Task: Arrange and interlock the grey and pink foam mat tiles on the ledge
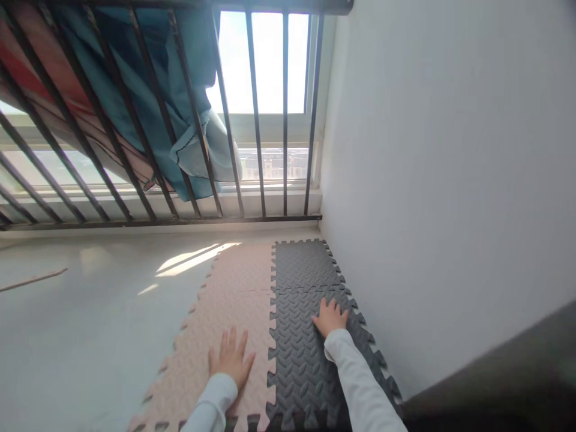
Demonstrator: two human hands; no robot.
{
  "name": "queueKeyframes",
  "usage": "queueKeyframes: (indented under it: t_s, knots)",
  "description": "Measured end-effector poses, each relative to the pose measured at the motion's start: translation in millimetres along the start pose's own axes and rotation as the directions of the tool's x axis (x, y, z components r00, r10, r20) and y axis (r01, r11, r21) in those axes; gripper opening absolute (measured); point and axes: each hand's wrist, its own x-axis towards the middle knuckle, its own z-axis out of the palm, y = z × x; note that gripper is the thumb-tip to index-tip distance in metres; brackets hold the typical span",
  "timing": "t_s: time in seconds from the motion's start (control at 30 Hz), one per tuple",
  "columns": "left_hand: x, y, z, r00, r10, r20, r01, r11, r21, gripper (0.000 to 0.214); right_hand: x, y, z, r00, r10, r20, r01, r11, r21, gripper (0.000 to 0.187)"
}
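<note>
Two columns of interlocking foam floor mats lie side by side on the floor. The left column is of pink foam mats (216,318), the right one of dark grey foam mats (302,336), joined along a toothed seam. My left hand (231,360) lies flat on the pink mat with its fingers spread. On the grey mat rests my right hand (330,318), its fingers apart and slightly bent, near the mat's wall-side edge. Neither hand holds anything. Dark teeth of another mat edge show at the bottom of the view.
A white wall (441,180) rises close along the right. Ahead stands a dark metal railing (256,120) with blue and pink cloth (184,90) behind it, before a window. A thin stick-like strip (36,279) lies on the pale floor at left. A dark blurred shape (504,372) fills the lower right.
</note>
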Motion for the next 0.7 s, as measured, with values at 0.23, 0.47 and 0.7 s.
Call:
queueKeyframes:
  t_s: [0.23, 0.47, 0.7]
  knots:
    - [-6.9, 3.0, -37.0, 0.998, -0.007, 0.069, 0.013, 0.996, -0.088, 0.072, -104.2, -18.9, 23.6, 0.988, -0.137, 0.065, 0.132, 0.988, 0.084, 0.057]
    - [-35.6, -9.8, -20.5, 0.991, -0.117, 0.062, 0.122, 0.988, -0.097, 0.082, -140.2, -11.6, 32.0, 0.995, -0.095, 0.02, 0.094, 0.994, 0.05, 0.042]
    - [-19.9, -16.4, -34.3, 0.971, 0.079, 0.224, -0.056, 0.992, -0.11, 0.103, -141.8, -1.0, 36.8, 0.988, -0.112, -0.105, 0.119, 0.99, 0.069, 0.034]
